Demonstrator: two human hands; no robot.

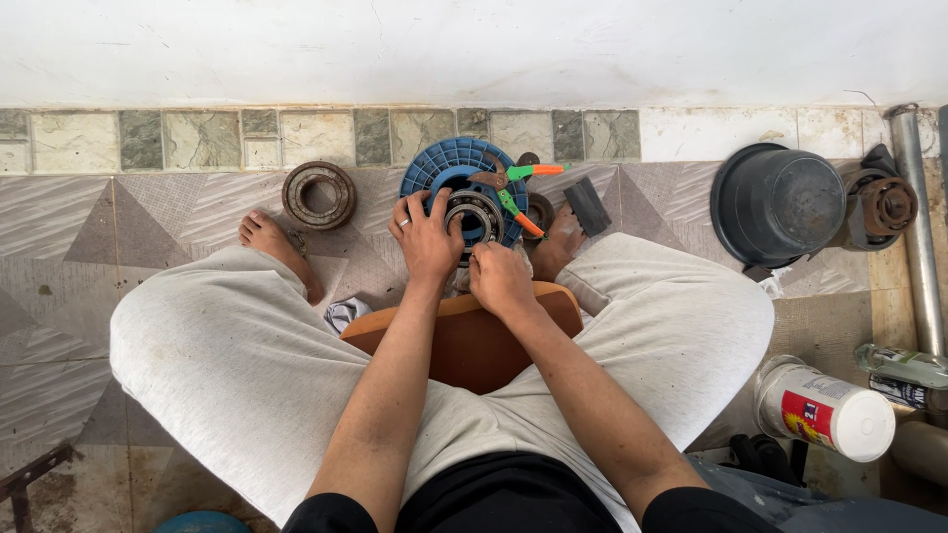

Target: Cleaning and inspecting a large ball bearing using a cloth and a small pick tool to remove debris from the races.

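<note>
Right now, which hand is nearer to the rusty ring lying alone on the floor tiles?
Left. The left hand rests on the blue disc, just right of the rusty ring. The right hand sits further right and lower, near the metal bearing.

Home floor repair spot, tiled floor, rusty bearing, pliers, black bucket

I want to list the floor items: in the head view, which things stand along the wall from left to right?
Rusty metal ring → blue plastic disc → pliers with orange and green handles → upturned black bucket → rusty motor part → grey pipe.
</note>
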